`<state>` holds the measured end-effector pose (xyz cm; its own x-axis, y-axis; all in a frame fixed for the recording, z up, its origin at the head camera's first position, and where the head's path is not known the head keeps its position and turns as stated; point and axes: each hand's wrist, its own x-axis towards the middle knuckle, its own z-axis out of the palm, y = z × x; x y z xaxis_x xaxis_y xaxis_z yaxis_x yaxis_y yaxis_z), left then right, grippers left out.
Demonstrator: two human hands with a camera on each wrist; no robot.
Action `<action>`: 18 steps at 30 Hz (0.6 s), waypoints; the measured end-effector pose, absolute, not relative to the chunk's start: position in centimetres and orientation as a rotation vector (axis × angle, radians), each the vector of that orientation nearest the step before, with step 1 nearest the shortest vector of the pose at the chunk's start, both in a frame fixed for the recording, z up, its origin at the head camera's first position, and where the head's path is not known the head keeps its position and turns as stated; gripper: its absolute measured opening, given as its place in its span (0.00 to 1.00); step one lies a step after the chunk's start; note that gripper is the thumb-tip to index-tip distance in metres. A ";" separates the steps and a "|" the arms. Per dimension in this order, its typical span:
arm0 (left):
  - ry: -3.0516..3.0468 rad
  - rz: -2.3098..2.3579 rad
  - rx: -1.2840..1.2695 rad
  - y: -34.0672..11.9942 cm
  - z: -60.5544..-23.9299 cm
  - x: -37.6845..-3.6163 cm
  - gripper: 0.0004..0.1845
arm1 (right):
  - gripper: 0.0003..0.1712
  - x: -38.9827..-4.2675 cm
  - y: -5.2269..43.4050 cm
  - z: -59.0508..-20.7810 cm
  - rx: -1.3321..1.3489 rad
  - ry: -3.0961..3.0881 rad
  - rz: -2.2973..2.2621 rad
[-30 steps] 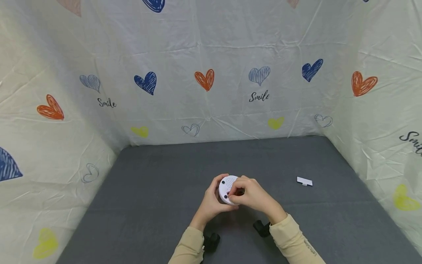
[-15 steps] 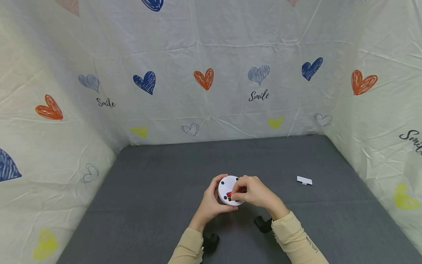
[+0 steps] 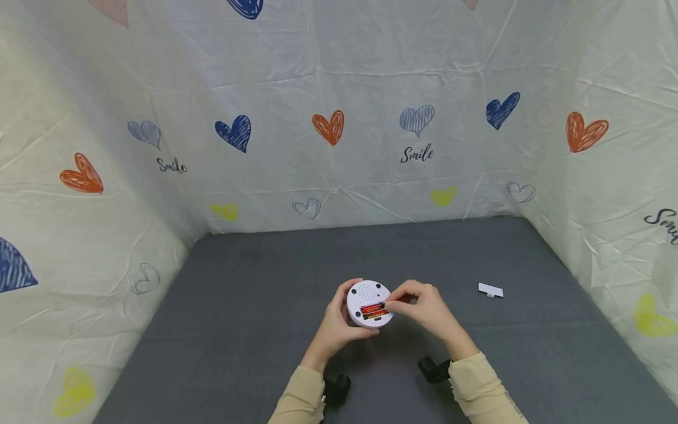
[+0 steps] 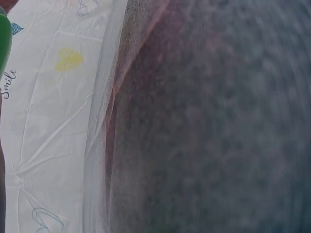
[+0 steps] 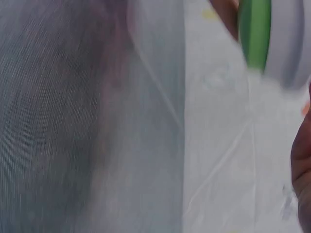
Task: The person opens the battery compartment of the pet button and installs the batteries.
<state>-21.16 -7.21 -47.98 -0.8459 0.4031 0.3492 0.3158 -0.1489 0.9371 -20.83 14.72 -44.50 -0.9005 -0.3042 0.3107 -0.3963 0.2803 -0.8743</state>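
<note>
**Batteries exposed, cover lying off to the side**

My left hand [image 3: 335, 323] cups the round white plastic device [image 3: 369, 303] from its left side, holding it just above the grey felt-covered table [image 3: 254, 306] with its back turned up toward me. My right hand [image 3: 426, 306] has its fingers curled in a pinch at the right edge of the open battery bay, fingertips at the end of the red-and-gold batteries [image 3: 373, 309]; I cannot tell whether they actually grip a cell or only touch it.

As I judge it, the weak point is that the bay stands uncovered. If I tilt the device too far, a cell could slide out and roll across the table. A careless push from my right fingertips could also seat a battery crooked or bend a contact. The small white plastic cover [image 3: 489, 290] lies well apart to the right, easy to knock with a sleeve.

Counted: one round device, two batteries side by side in the bay, one loose cover, two hands. The wrist views show only blurred cloth and table.
</note>
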 end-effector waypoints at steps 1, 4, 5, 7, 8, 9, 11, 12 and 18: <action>2.004 2.180 0.837 -7.3 -47.9 -21.2 0.51 | 0.06 -20.7 15.3 -44.3 0.617 -2.428 1.745; 1.987 2.202 0.801 -7.4 -47.8 -21.2 0.51 | 0.08 -20.3 17.4 -43.6 0.482 -2.408 1.796; 1.979 2.211 0.795 -7.5 -47.8 -21.2 0.51 | 0.09 -20.3 18.2 -43.5 0.443 -2.411 1.801; 1.971 2.224 0.789 -7.6 -47.7 -21.2 0.51 | 0.11 -20.7 20.1 -44.4 0.395 -2.419 1.786; 1.968 2.227 0.786 -7.7 -47.7 -21.2 0.51 | 0.13 -21.0 21.1 -45.0 0.368 -2.426 1.771; 1.969 2.229 0.789 -7.7 -47.7 -21.2 0.51 | 0.15 -21.3 22.1 -45.6 0.324 -2.441 1.752; 1.974 2.224 0.791 -7.7 -47.6 -21.2 0.51 | 0.20 -22.0 24.2 -47.3 0.217 -2.499 1.644; 1.978 2.219 0.791 -7.7 -47.6 -21.2 0.51 | 0.21 -22.4 25.3 -48.2 0.137 -2.536 1.577; 1.971 2.204 0.776 -7.5 -47.5 -21.2 0.51 | 0.24 -23.3 29.9 -51.3 -0.299 -2.679 1.335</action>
